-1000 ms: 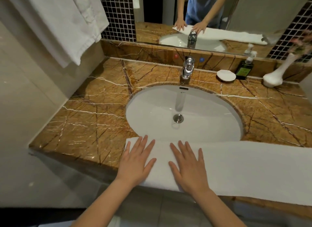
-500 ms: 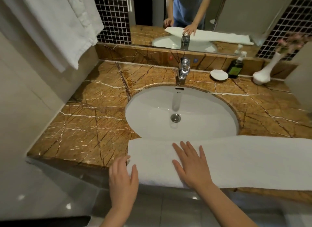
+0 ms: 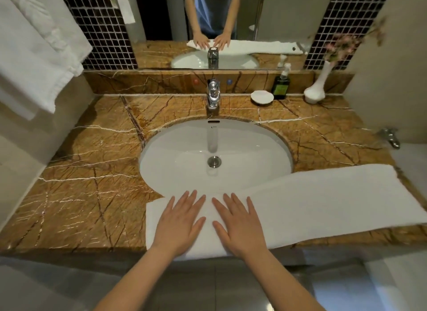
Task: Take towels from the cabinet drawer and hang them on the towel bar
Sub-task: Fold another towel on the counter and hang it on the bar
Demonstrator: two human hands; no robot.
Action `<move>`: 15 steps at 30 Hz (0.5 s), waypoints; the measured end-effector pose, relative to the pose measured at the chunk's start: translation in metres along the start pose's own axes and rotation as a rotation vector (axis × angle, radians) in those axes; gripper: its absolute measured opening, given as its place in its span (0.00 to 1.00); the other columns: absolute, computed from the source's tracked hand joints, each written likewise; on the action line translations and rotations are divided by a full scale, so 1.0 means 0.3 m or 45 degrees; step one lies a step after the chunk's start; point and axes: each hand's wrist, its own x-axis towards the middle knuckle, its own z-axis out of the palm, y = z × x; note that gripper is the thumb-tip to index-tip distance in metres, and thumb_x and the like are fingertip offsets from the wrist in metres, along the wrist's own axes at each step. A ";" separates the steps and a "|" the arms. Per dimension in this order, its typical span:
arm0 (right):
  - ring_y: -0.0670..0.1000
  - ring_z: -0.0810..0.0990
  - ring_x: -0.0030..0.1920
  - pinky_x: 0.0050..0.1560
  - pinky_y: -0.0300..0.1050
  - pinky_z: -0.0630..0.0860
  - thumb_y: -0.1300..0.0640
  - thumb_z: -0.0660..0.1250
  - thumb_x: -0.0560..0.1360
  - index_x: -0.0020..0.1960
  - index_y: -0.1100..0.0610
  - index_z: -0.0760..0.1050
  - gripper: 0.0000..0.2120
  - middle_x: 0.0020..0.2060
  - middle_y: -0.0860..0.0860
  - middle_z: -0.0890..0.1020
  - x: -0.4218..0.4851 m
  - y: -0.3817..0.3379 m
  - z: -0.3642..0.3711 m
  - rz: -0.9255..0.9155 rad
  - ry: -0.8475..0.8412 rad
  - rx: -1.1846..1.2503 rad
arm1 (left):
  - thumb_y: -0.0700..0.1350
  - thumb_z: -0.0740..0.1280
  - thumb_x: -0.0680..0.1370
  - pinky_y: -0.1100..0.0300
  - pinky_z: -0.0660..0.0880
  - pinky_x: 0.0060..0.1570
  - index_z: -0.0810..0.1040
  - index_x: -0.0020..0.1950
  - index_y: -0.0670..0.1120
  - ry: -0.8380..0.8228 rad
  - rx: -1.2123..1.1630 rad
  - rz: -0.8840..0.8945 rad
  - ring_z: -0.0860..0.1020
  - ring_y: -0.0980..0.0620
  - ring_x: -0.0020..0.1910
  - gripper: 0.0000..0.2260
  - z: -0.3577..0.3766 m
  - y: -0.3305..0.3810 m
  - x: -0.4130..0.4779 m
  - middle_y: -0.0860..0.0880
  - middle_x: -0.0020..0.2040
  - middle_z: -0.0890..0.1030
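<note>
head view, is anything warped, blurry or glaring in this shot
Head view: the wide lens bows the counter outward; head view: the hanging towel at left and the flowers at right are soft, while the left hand and right hand flat on the spread towel look sharp; head view: a bluish sheen on the floor, lower right.

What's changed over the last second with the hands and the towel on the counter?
The left hand, off the towel's left end half a second ago, is back flat on it beside the right hand. Neither grips. The right hand stayed pressed flat; the towel still lies along the counter's front edge.
</note>
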 end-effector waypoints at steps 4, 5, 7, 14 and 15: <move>0.54 0.55 0.77 0.73 0.63 0.39 0.39 0.41 0.79 0.78 0.46 0.54 0.29 0.76 0.52 0.60 -0.016 0.008 -0.014 -0.006 -0.041 0.022 | 0.64 0.32 0.76 0.52 0.41 0.74 0.52 0.77 0.57 -0.082 0.040 -0.017 0.53 0.52 0.77 0.32 -0.018 0.011 0.004 0.52 0.77 0.57; 0.54 0.53 0.77 0.72 0.63 0.37 0.39 0.39 0.79 0.78 0.46 0.53 0.29 0.77 0.51 0.58 -0.023 0.016 -0.028 -0.004 -0.066 0.032 | 0.64 0.33 0.76 0.52 0.41 0.74 0.53 0.77 0.57 -0.131 0.047 -0.027 0.54 0.52 0.76 0.32 -0.034 0.017 0.011 0.52 0.77 0.58; 0.53 0.47 0.78 0.72 0.61 0.31 0.39 0.39 0.79 0.78 0.45 0.49 0.28 0.78 0.50 0.53 -0.045 0.050 -0.059 0.037 -0.134 0.097 | 0.64 0.38 0.78 0.51 0.46 0.75 0.59 0.75 0.56 -0.241 0.066 -0.030 0.59 0.52 0.75 0.29 -0.083 0.023 0.038 0.53 0.75 0.63; 0.48 0.68 0.68 0.70 0.45 0.64 0.50 0.57 0.80 0.70 0.50 0.69 0.18 0.69 0.48 0.71 -0.187 0.282 -0.256 0.932 0.291 0.662 | 0.56 0.56 0.80 0.59 0.69 0.61 0.73 0.64 0.53 -0.708 -0.237 0.074 0.73 0.52 0.62 0.16 -0.244 0.193 0.381 0.52 0.64 0.75; 0.48 0.71 0.65 0.66 0.44 0.68 0.52 0.59 0.80 0.68 0.51 0.70 0.17 0.66 0.49 0.73 -0.207 0.317 -0.280 1.115 0.374 0.792 | 0.55 0.57 0.80 0.59 0.69 0.62 0.74 0.63 0.53 -0.747 -0.266 0.105 0.74 0.52 0.61 0.15 -0.249 0.238 0.437 0.52 0.64 0.76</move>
